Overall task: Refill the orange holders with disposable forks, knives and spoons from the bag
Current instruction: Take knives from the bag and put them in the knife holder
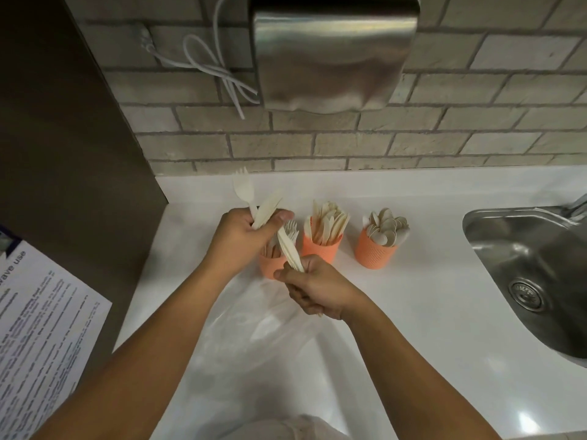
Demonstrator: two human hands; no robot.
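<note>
Three orange holders stand in a row on the white counter: the left one [268, 267] with forks, the middle one [321, 246] with knives, the right one [374, 253] with spoons. My left hand [243, 236] grips a small bunch of pale cutlery [265, 211], a fork sticking up highest, just above the left holder. My right hand [317, 289] pinches a second bunch of pale cutlery [289, 249], which slants up toward my left hand. A clear plastic bag [263, 338] lies flat on the counter under my forearms.
A steel sink [524, 268] is set into the counter at the right. A steel dispenser [333, 52] and a looped white cable [219, 71] hang on the brick wall. A dark panel with a printed notice [41, 338] stands at the left.
</note>
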